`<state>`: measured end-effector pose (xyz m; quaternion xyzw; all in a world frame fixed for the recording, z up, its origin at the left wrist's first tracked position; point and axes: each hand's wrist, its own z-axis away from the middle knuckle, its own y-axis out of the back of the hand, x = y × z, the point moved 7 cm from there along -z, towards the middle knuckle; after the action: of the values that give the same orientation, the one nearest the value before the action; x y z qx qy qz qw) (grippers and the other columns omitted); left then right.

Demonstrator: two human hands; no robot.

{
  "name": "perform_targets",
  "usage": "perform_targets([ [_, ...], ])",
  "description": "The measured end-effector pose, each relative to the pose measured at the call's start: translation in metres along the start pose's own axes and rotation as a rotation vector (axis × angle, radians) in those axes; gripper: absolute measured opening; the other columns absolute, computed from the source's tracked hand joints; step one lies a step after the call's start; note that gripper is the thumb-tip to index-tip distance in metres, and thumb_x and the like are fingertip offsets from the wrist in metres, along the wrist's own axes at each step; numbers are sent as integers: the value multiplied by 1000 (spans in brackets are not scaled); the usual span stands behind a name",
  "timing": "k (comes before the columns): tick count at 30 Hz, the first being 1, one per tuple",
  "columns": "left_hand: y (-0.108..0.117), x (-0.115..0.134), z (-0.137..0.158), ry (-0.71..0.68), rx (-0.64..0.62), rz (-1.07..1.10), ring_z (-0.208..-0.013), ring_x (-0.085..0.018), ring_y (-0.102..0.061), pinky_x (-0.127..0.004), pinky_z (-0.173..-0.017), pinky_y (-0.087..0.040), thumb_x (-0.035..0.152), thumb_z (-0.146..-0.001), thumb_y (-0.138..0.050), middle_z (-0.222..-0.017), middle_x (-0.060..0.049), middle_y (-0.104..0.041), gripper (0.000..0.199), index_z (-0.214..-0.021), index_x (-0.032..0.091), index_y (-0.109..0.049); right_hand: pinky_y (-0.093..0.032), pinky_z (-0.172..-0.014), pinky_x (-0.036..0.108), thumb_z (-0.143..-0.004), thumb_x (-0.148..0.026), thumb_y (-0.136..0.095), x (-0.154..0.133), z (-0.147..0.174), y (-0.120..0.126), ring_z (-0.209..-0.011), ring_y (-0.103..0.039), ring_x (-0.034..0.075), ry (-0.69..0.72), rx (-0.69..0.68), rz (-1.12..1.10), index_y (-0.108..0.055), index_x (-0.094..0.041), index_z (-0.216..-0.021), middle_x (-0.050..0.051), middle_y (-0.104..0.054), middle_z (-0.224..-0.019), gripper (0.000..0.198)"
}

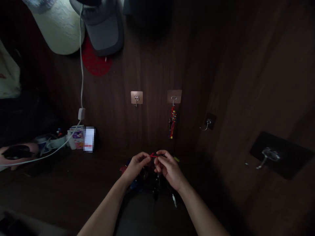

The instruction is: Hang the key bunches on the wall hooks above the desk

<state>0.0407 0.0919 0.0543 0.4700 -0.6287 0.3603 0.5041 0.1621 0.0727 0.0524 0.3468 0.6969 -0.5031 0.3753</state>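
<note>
Between my two hands stretches a thin red cord point(154, 155). My left hand point(137, 165) pinches its left end between thumb and fingers. On the other side my right hand point(168, 167) is closed on the cord's right part, with its fingertips curled. Below the hands lies a dark jumble of small things, hard to make out in the low light. A blue piece point(134, 184) shows in it, and a whitish metallic tip point(174, 200) pokes out at the right. Just past my right hand is a small yellow-green piece point(176, 159).
Adhesive hooks line the wood wall; one hook point(136, 98) is bare, another holds colourful braided cords point(173, 123). Dark hooks point(270, 155) are on the right panel. Caps point(103, 36) hang upper left. A white cable point(82, 65) runs down past small boxes point(78, 136).
</note>
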Motion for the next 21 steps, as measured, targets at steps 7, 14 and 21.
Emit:
perform_targets([
  [7,4,-4,0,89,31,299,-57,-8,-51,-20,-59,-41,44,-66,-70,-63,3,-54,33,-70,16,-54,-42,-55,23,-69,-38,-66,-1,-4,4,-64,-58,13,122,87,429,-60,-21,-81,-1,-64,-73,21],
  [14,5,-6,-1,99,80,336,-57,-9,-52,-20,-58,-40,43,-63,-72,-63,2,-57,33,-70,15,-56,-42,-62,27,-72,-32,-63,-7,0,-1,-68,-61,17,239,93,633,-59,-25,-92,-2,-66,-71,21],
  [21,12,-9,-2,78,129,283,-55,-10,-52,-21,-57,-42,47,-63,-71,-62,3,-56,35,-72,16,-57,-39,-57,25,-73,-38,-64,-8,3,0,-59,-54,15,281,121,647,-65,-24,-75,-2,-61,-62,15],
])
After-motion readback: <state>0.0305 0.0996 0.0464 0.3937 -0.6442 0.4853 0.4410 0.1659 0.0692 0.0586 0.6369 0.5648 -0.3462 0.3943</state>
